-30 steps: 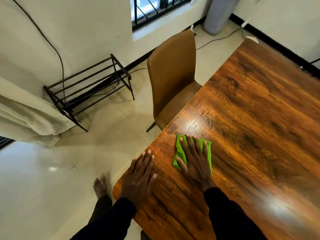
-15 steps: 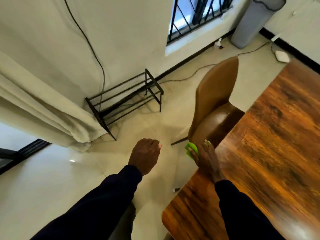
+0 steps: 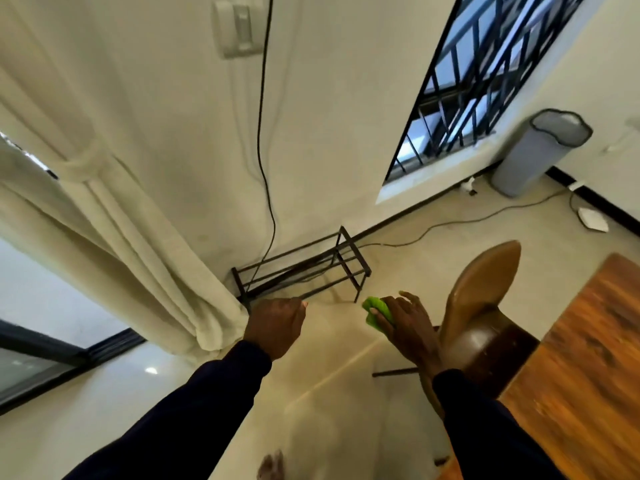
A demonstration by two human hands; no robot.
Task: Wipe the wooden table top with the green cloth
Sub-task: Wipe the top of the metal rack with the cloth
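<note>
Green cloth [image 3: 377, 310], soft and crumpled, sits bunched in the grip of the right hand [image 3: 407, 329]. The fingers curl round it, and only a small wad shows past them. It hangs in the air over the pale floor, not on wood.

To the left of the grip, the left hand [image 3: 275, 327] is curled into a fist, holding nothing. Just right of the grip is a brown chair [image 3: 485, 299] with a smooth, leather-like curved shell. Beyond that lies the wooden surface [image 3: 588, 358], glossy and streaky-grained with a hard straight edge, well apart from the cloth.

The likely risks:
- The arm could knock the chair on its way back to the surface.
- A wadded cloth would wipe only a narrow strip, leaving patches missed.

Past the grip stands a thin black metal rack [image 3: 301, 271].
</note>
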